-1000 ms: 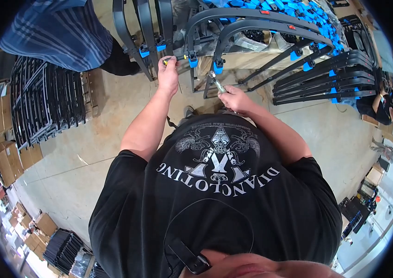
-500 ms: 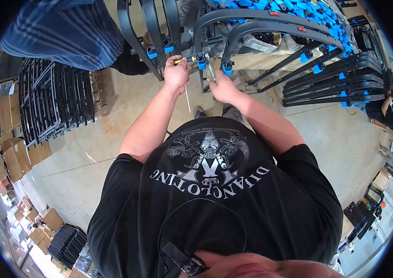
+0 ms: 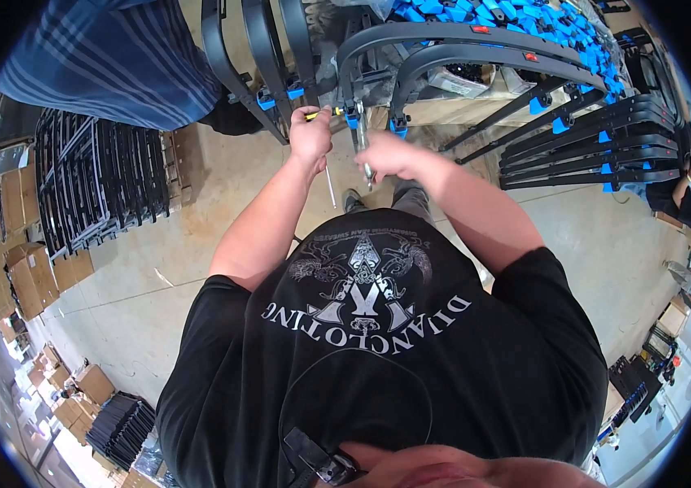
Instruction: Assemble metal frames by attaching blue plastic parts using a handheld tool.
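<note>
Left hand fisted on a yellow-handled screwdriver, right hand clutching a metal wrench at the black frame

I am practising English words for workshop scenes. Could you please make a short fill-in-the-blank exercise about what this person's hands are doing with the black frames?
1. The left hand grips a tool with a ____ handle.
2. The right hand holds a metal ____ at the curved black frame.
3. The clips on the frames are coloured ____.
4. Brown ____ boxes are stacked at the person's left.

Missing words: yellow; wrench; blue; cardboard
</note>
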`<state>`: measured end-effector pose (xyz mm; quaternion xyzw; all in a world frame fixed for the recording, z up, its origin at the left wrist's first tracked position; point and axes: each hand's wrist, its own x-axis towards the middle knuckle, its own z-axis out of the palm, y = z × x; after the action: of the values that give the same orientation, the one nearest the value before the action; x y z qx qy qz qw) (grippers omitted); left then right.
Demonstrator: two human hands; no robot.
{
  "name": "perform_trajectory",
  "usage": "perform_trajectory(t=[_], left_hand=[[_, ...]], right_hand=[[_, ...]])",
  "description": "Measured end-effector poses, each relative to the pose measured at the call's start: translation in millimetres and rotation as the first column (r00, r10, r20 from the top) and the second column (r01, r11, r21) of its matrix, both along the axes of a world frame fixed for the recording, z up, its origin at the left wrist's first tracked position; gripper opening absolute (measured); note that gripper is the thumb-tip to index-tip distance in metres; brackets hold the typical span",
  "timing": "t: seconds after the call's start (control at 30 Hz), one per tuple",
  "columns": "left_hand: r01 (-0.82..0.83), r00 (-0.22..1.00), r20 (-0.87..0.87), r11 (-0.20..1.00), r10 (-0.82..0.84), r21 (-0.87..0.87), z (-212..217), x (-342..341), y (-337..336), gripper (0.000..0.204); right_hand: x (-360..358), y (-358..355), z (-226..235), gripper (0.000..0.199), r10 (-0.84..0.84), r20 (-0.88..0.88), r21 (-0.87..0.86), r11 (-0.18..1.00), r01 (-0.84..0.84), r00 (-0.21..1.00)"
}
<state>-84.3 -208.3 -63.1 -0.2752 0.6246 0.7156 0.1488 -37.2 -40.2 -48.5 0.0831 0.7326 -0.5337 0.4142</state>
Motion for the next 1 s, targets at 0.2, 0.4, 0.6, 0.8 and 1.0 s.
perform_trajectory(t=[0.2,0.4,0.6,0.8,1.0], left_hand=[[-0.028,0.998,-0.057,0.998,0.026,-0.052,-14,10,-10,0.033],[0.037,0.999,0.032,0.990,-0.032,-0.137,3,9,0,0.033],[-0.051,0.995,-0.097,0.990,0.038,-0.134,-22,8,-1,0.032],[-0.015,0.998,-0.060,0.995,0.009,-0.099,-13,9,-3,0.033],[0.004,0.999,-0.046,0.997,-0.007,-0.078,-2,6,5,0.033]], right_hand=[[-13,-7,46,0.017,-0.268,0.396,-0.237,0.894,0.380,0.878],[1,-17,-36,0.021,0.025,-0.293,0.427,0.898,0.108,0.956],[-24,4,49,0.015,-0.297,0.475,-0.312,0.823,0.474,0.828],[-19,-10,26,0.016,0.042,0.199,0.013,0.999,-0.045,0.979],[-12,-3,5,0.023,0.102,-0.007,0.160,0.982,-0.100,0.995]])
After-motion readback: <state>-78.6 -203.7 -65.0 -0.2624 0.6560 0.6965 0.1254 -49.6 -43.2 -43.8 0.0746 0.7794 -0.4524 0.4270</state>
